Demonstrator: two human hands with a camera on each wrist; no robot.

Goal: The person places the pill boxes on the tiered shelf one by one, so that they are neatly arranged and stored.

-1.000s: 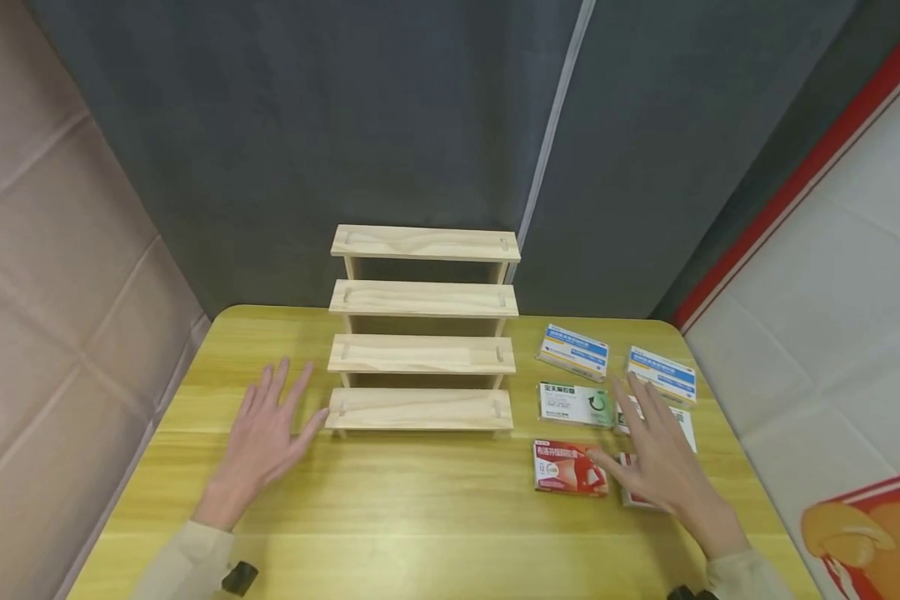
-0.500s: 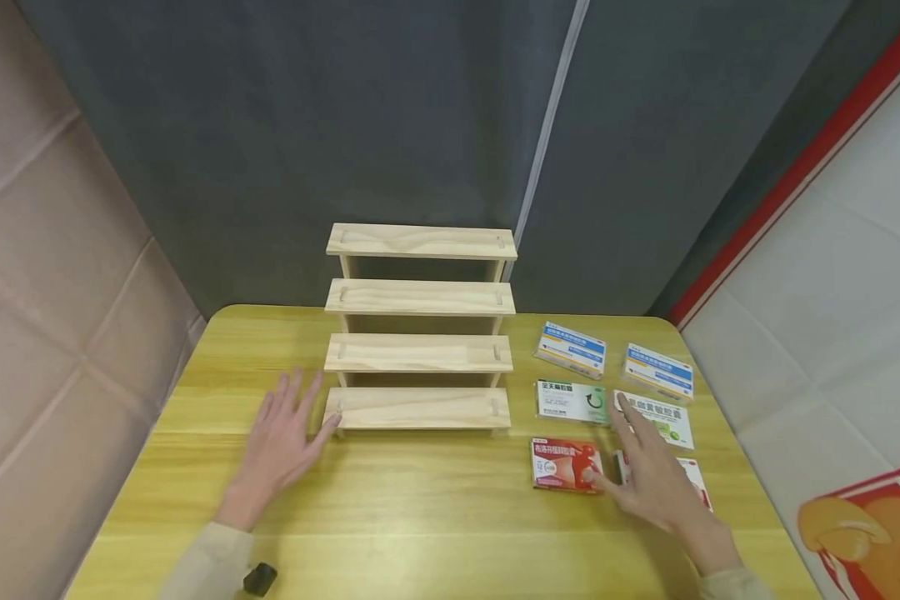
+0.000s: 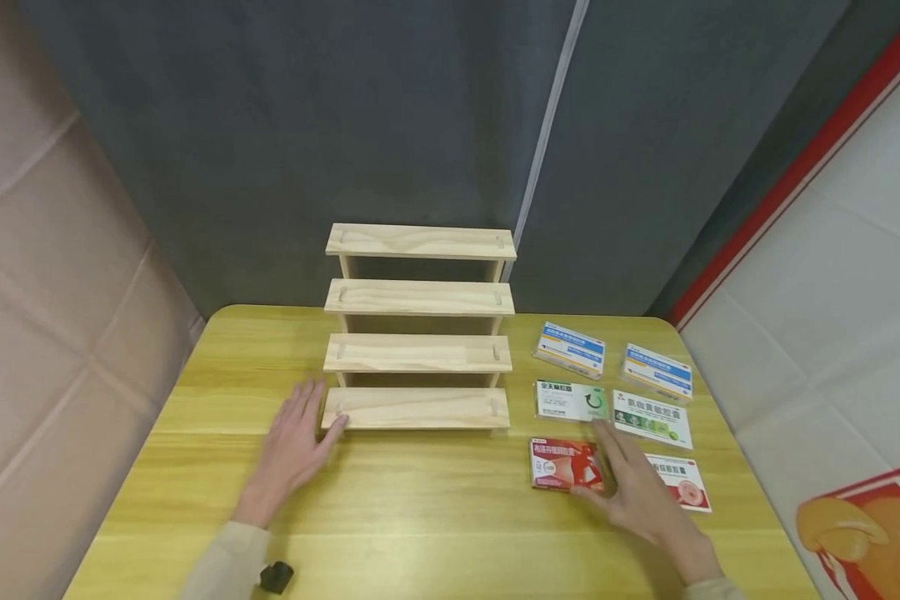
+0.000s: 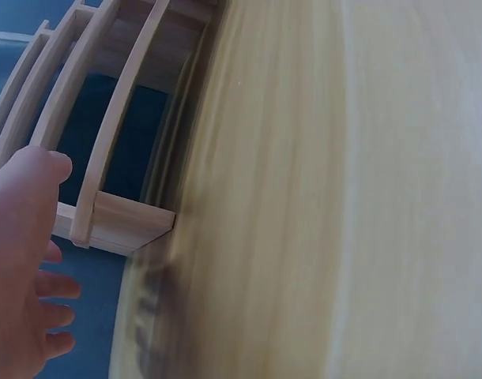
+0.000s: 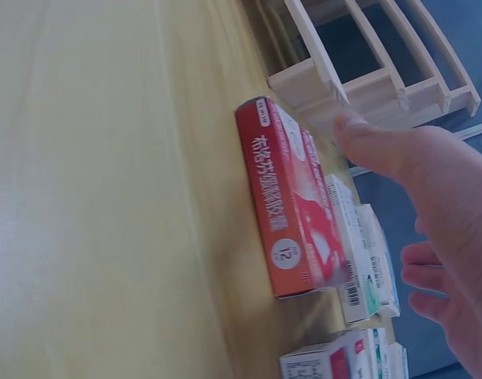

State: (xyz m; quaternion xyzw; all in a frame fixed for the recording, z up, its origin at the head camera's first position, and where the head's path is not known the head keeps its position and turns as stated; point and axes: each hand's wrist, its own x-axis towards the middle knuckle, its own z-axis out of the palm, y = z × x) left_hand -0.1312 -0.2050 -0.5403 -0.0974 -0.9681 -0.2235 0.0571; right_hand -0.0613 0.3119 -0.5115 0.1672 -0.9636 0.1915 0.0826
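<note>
My left hand [image 3: 288, 454] is beside the left end of a pale wooden four-step rack [image 3: 420, 408], fingers extended and thumb tip overlapping the lowest step. In the left wrist view, the thumb [image 4: 43, 170] appears in front of the rack's bars and nothing is in the hand. My right hand [image 3: 641, 492] hovers at the right end of a red medicine box [image 3: 562, 464], thumb and fingers spread apart. Seen from the right wrist, the red box [image 5: 292, 197] lies flat on the table, with the hand above it and holding nothing.
Right of the red box lies a white-and-red box [image 3: 686, 483], partly behind the hand. Behind are a green-and-white box [image 3: 570, 402], a white box with green pictures [image 3: 652, 419] and two blue-and-white boxes [image 3: 570, 350]. A dark curtain [image 3: 307, 125] hangs behind the wooden table [image 3: 420, 533].
My right hand has moved left and toward me, from over the right-hand boxes to the red box's right end. My left hand has shifted right and slightly nearer me, closer to the rack.
</note>
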